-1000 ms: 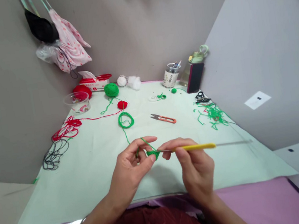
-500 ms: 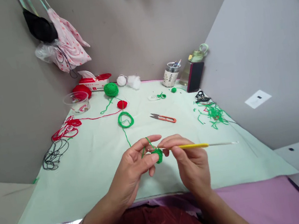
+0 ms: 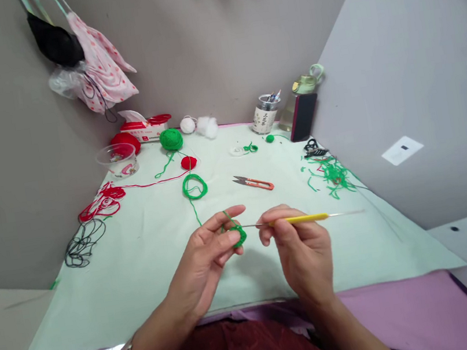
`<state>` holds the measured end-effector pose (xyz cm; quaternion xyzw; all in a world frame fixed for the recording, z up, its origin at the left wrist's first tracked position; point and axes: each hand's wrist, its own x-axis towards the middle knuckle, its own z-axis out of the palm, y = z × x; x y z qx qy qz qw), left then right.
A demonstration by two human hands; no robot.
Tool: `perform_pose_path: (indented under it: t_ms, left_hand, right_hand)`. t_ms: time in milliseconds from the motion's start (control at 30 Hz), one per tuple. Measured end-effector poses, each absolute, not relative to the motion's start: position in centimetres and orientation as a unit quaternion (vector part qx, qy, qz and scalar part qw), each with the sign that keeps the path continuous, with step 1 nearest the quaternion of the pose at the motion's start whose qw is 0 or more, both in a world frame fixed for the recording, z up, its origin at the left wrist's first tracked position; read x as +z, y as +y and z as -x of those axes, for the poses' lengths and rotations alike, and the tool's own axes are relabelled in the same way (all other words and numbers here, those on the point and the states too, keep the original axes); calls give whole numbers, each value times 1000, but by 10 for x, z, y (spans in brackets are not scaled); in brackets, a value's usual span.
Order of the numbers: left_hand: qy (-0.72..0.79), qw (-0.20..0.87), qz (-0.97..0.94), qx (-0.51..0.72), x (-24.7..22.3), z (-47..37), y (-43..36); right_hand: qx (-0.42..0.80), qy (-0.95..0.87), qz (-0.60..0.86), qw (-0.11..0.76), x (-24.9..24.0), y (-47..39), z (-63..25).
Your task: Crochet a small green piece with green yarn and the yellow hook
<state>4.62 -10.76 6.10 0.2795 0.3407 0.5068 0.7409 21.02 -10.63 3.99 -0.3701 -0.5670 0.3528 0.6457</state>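
Between thumb and fingers, my left hand [image 3: 204,255] pinches a small green crochet piece [image 3: 240,236]. Green yarn [image 3: 195,210] runs over its raised index finger and back to a loose green coil [image 3: 194,186] on the table. My right hand [image 3: 303,246] grips a yellow-handled crochet hook [image 3: 304,219] like a pen. The hook's thin metal shaft points left and its tip meets the top edge of the green piece; the exact tip is hidden there. Beyond my hands lie orange thread snips [image 3: 254,182] with their blades pointing left.
At the back are a green yarn ball [image 3: 171,140], a tissue box [image 3: 145,131], a clear plastic tub [image 3: 117,162], a pen tin [image 3: 265,114] and a phone [image 3: 304,117] leaning on a bottle [image 3: 305,83]. Green yarn scraps [image 3: 335,176] lie right, red yarn [image 3: 101,202] left.
My right hand has moved right, away from my left hand, showing more of the hook's shaft. My left hand and the green piece have shifted slightly left and up.
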Motion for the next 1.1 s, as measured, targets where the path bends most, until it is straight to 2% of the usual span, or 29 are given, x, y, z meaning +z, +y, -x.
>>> perform_pose_path:
  t_ms: [167,433,600,767,900,1000,1100]
  left_hand:
    - [377,664,-398,509,56,-45,-113]
    - [382,655,-420,499,54,-35,-111]
    - [381,660,-404,505,57,-40,-112]
    - [359,726,-341,477,61,-42,-110]
    - [308,776,-304,459,59,-39,-108]
    - [300,758,-329,477,56,-40,-109]
    - [340,696,-392,497,53,-43,-111]
  right_hand:
    - [379,-563,370,634,39,-105,-208]
    - [513,-476,330,634,44,-100,-207]
    - [501,-487,335,633,39,-102,-206]
    - [485,-490,345,637,37,-102,-209]
    - [530,-450,346,630,44,-96,-212]
    - [562,-440,338,613,43,-96,-211]
    - [511,-493,342,615,37,-101,-209]
